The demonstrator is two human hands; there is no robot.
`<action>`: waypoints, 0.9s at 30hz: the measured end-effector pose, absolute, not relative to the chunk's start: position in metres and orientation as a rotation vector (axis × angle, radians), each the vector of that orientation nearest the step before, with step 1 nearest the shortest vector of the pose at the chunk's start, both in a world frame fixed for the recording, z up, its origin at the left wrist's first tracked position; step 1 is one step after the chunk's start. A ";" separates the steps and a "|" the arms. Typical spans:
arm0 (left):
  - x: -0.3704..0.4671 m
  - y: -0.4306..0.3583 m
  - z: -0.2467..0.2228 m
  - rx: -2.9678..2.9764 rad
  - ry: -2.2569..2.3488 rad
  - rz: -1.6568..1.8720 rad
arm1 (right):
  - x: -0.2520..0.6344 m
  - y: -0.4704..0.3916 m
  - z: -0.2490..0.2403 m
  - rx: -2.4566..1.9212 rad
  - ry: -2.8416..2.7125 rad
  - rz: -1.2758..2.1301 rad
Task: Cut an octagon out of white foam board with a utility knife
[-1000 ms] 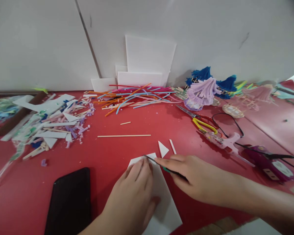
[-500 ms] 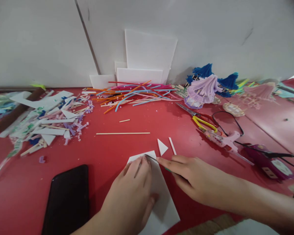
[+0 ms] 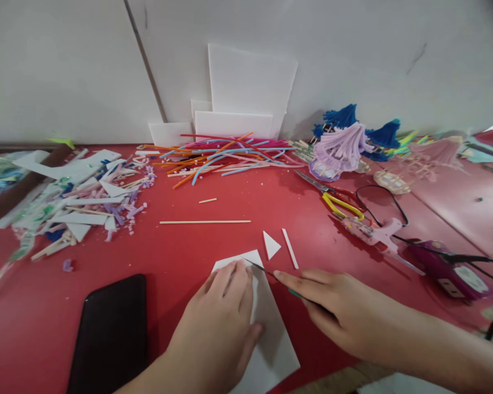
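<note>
My left hand (image 3: 219,314) lies over a white foam board sheet (image 3: 277,342), its fingertips near the top edge and its thumb apart. Between its fingers a thin dark strip shows; I cannot tell what it is. In my right hand (image 3: 332,309) is a craft knife (image 3: 261,267) with a thin dark blade and a bit of green at the handle. The blade's tip is at the board near my left fingertips. Just beyond the board lie a white triangle (image 3: 271,245) and a narrow white strip (image 3: 290,249).
A black phone (image 3: 109,334) lies at left, below a pile of scraps (image 3: 94,200). Wooden sticks (image 3: 205,222) and coloured pipe cleaners (image 3: 230,156) lie ahead. Pliers (image 3: 340,205), a glue gun (image 3: 373,235), a purple power box (image 3: 447,271) and little umbrella-like crafts (image 3: 340,148) stand right.
My right hand has drawn back a little to the right and toward me, so more of the blade shows. My left hand stays on the board.
</note>
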State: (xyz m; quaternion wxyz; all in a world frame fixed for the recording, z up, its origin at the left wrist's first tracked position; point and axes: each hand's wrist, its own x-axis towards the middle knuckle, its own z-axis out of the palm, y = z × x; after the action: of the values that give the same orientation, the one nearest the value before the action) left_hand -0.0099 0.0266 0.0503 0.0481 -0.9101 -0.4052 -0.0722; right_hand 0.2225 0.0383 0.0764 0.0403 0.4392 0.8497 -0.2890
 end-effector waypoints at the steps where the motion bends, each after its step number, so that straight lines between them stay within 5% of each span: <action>1: -0.010 0.026 0.050 -2.775 -1.243 -0.227 | 0.224 0.037 0.076 1.346 2.609 -0.886; 27: -0.017 0.026 0.051 -2.887 -1.269 -0.166 | 0.212 0.046 0.071 1.498 2.701 -1.082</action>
State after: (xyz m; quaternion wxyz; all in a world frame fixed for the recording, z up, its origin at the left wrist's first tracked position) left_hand -0.0170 0.0264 0.0512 -0.0080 -0.9142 -0.4018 -0.0527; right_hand 0.2120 0.0457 0.0708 -0.0657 0.4568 0.8236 -0.3297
